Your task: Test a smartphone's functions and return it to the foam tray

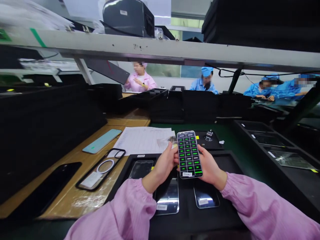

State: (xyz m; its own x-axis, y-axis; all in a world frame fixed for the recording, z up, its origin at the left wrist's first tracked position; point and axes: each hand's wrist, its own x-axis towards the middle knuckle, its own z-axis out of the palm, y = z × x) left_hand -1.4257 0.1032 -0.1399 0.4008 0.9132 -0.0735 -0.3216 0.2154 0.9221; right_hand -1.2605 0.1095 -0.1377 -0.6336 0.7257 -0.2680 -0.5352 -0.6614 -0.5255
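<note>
Between my two hands I hold a smartphone (189, 154) with its lit screen facing me, showing a grid of green text. A small white label is stuck at its lower edge. My left hand (165, 162) grips the phone's left side, and my right hand (210, 165) wraps its right side; some fingers are hidden behind it. Below them lies a black foam tray (190, 218) with phones in its slots: one dark phone (168, 196) under my left wrist, another phone (206, 196) under my right hand, and a third phone (140, 169) at the upper left.
On the brown board at left lie a light-blue phone (102, 141), a clear phone case (101, 170) with a white ring, and a black phone (47, 191). Printed sheets (142, 140) lie behind the tray. Another tray (275, 143) stands right. A shelf (160, 53) crosses overhead; co-workers sit beyond.
</note>
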